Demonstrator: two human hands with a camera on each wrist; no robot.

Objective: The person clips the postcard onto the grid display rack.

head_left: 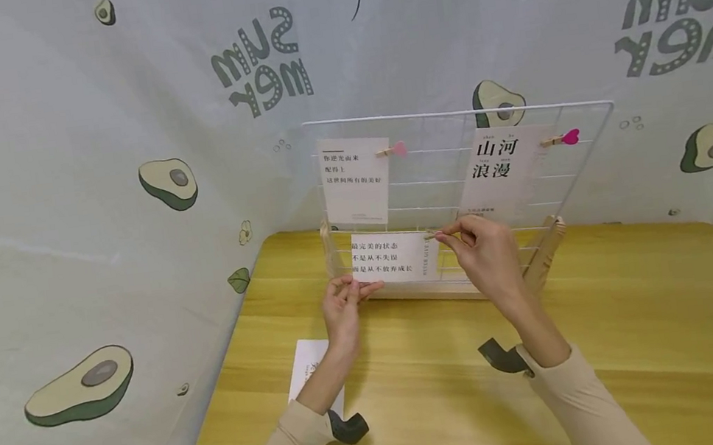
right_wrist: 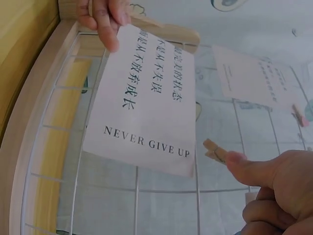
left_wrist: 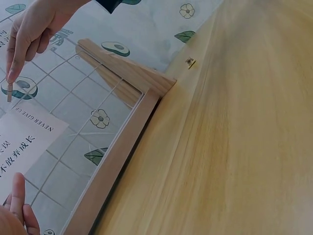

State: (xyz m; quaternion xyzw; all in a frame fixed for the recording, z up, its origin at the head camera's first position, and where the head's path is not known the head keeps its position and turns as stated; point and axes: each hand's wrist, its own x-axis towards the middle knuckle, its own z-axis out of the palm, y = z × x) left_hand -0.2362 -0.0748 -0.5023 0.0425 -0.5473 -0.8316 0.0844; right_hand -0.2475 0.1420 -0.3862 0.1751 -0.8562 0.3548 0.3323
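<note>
My left hand [head_left: 342, 313] holds a white card [head_left: 384, 269] by its lower left corner, against the lower part of a white wire grid [head_left: 434, 202]. Printed on that card are Chinese lines and, in the right wrist view, the words NEVER GIVE UP. Between thumb and fingers, my right hand [head_left: 487, 251] pinches a small wooden clothespin [right_wrist: 215, 151], its tip close to the card's upper right edge. Higher on the grid hang two more cards: one at left [head_left: 358, 192] with a pale pink heart clothespin [head_left: 396, 149], one at right [head_left: 499, 160] with a bright pink heart clothespin [head_left: 567, 139].
Wooden feet [left_wrist: 122, 68] and a wooden base bar [left_wrist: 117, 156] support the grid on the yellow wood-grain table [head_left: 649, 320]. Another white card [head_left: 306, 358] lies on the table, partly under my left forearm. Behind hangs an avocado-print curtain [head_left: 99, 247].
</note>
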